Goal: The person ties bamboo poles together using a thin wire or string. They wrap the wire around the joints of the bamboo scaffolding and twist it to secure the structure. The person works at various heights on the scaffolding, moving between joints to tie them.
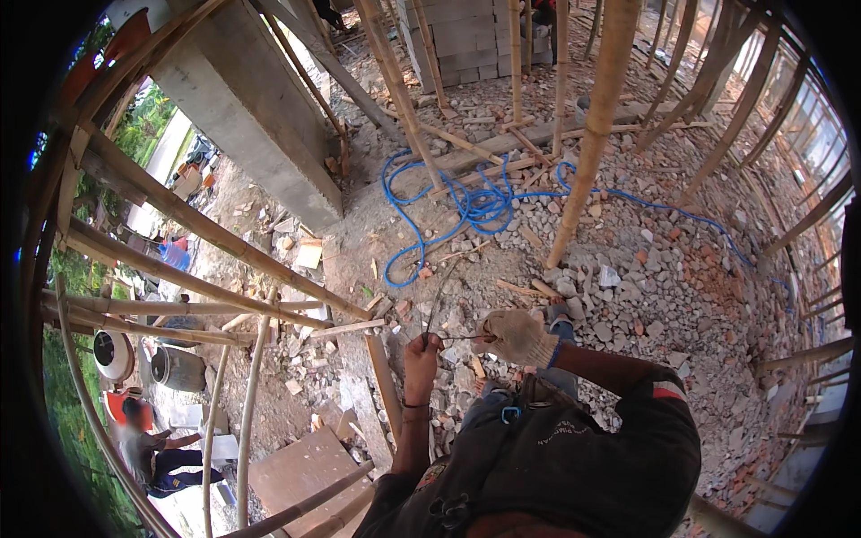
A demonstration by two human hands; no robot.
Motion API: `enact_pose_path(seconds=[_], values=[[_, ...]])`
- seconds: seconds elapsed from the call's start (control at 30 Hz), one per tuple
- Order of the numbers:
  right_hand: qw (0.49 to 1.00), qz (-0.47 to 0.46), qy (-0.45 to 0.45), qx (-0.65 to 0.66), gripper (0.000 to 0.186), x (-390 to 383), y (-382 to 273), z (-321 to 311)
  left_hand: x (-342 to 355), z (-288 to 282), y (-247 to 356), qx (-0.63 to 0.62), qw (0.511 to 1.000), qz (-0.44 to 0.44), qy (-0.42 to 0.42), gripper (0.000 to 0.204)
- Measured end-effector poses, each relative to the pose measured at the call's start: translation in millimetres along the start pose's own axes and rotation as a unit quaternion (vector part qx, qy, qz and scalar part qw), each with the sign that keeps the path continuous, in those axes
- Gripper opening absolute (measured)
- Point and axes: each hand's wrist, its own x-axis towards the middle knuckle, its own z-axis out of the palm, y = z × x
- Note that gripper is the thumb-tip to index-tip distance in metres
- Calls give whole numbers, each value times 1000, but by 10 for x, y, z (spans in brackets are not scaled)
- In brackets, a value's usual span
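Note:
My bare left hand (422, 346) is closed in a pinch on a thin dark length of wire (461, 338). A cream work glove covers my right hand (517, 338), whose curled fingers grip the same wire a short way to the right. Between the two hands the wire runs nearly straight. A thin dark strand also rises from the left hand, over the rubble. Both hands are in front of my body, above broken stone and wood scraps. Whether the strand is wire or thin cord is hard to tell at this size.
Bamboo poles (594, 134) stand and slant all around. A blue hose (485, 208) lies coiled on the rubble ahead, beyond it a grey block wall (459, 38). A concrete column (247, 99) rises at the left. Another person (143, 453) sits at the lower left, near a bucket (177, 368).

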Motion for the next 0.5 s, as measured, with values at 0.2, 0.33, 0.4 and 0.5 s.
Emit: enact_pose_path(seconds=[0.2, 0.33, 0.4, 0.5], values=[[478, 534, -6, 697, 25, -124, 47, 311, 33, -71, 16, 157, 984, 77, -25, 17], [193, 456, -107, 862, 23, -366, 113, 545, 34, -143, 5, 171, 971, 167, -24, 17], [428, 466, 11, 774, 24, -325, -2, 558, -8, -160, -8, 161, 979, 122, -28, 19], [731, 341, 28, 590, 34, -249, -99, 327, -28, -159, -200, 54, 997, 48, -27, 25]])
